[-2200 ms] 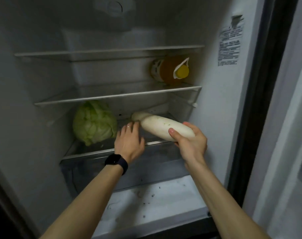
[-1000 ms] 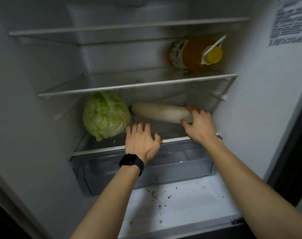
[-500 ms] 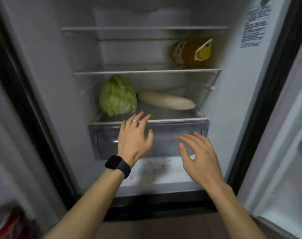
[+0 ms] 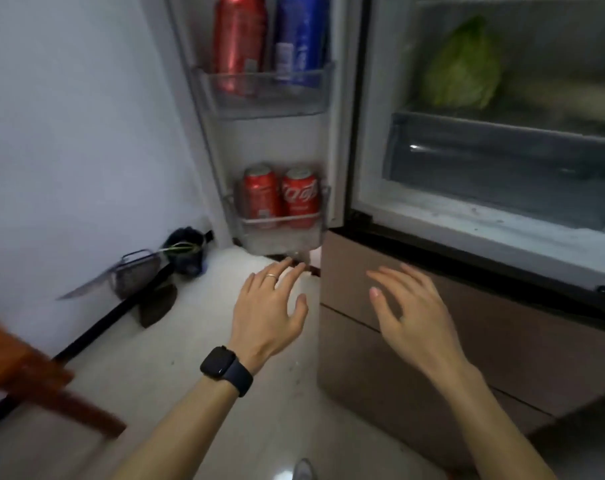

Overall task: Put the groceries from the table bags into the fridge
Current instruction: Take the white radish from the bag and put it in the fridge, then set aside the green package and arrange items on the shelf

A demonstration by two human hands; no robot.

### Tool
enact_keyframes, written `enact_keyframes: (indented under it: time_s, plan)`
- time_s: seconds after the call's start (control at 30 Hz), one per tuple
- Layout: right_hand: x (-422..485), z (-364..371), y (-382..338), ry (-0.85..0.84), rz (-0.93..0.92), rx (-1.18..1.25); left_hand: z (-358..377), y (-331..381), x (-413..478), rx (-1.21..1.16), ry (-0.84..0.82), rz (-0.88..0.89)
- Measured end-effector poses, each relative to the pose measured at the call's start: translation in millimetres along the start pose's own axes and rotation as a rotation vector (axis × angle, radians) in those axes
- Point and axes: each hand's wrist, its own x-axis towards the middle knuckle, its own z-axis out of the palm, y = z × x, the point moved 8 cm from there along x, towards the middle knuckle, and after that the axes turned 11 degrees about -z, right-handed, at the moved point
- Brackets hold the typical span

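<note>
Fridge [image 4: 450, 213], white, open: hovering left hand [image 4: 266, 317] and right hand [image 4: 418, 323], grips spread, empty; probably best keeping it open, fetching next bagged item.

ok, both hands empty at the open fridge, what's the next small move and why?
Probably turn away to fetch the next item from the bags, out of view: left hand and right hand are open and empty, cabbage sits shelved, fridge door stands open.

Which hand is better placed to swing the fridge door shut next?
Probably left: the left hand is open, empty and just below the door; the right hand hangs before the brown drawers.
</note>
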Motion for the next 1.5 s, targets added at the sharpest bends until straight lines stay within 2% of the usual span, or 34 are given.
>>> enact_keyframes:
  time_s: [0.13, 0.3, 0.57, 0.7, 1.07, 1.3, 1.5]
  plan:
    - [-0.7, 67.3, -105.3, -0.121, -0.142, 0.100, -35.9, -124.3, -60.5, 0.084, -0.018, -0.243]
    - [-1.5, 145.2, -252.1, -0.273, -0.324, 0.187, -105.1, -266.5, -138.2, 0.116, 0.039, -0.472]
    - [-16.7, 263.4, -490.1, -0.408, -0.514, 0.268, -213.2, -480.2, -262.0, 0.183, 0.088, -0.717]
    - [-25.0, 306.3, -580.0, -0.461, -0.565, 0.308, -252.6, -567.8, -310.8, 0.202, 0.090, -0.830]
    - [-29.9, 423.6, -759.0, -0.606, -0.750, 0.382, -302.7, -730.8, -390.3, 0.221, 0.127, -1.047]
    - [2.7, 517.7, -844.4, -0.656, -0.819, 0.467, -324.3, -845.1, -391.5, 0.273, 0.143, -1.140]
    - [33.7, 597.5, -906.8, -0.779, -0.854, 0.504, -326.9, -937.9, -384.7, 0.283, 0.078, -1.203]
